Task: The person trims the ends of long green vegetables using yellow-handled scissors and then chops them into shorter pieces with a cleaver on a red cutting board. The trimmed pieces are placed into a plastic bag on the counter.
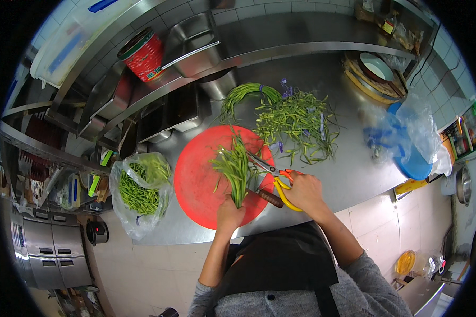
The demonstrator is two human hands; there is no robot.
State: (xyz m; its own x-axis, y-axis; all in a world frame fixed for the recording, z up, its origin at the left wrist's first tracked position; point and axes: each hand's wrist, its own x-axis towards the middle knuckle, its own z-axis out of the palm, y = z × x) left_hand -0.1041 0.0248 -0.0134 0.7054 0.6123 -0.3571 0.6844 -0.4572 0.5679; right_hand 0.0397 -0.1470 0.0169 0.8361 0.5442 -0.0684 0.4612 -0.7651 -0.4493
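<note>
My left hand (229, 214) grips a bunch of green stalks (236, 170), likely garlic scapes or flowering chives, over a round red cutting board (194, 178). Scissors (275, 172) with orange and yellow handles are in my right hand (306, 194), their blades pointing at the bunch's right side. A knife with a brown handle (271, 197) lies on the board's right edge, its blade partly hidden. Behind the board, a loose pile of cut green pieces (297, 123) with purple ties sits beside a bound bundle (254, 91). Cut pieces fill a clear plastic bag (139, 190) on the left.
The steel worktable (353, 174) holds steel containers (184, 111) at the back left. A blue basin (414, 162) with plastic bags stands on the right, near a bowl (376, 66) on a round wooden board. A steel shelf (285, 45) with a red can (142, 55) runs above.
</note>
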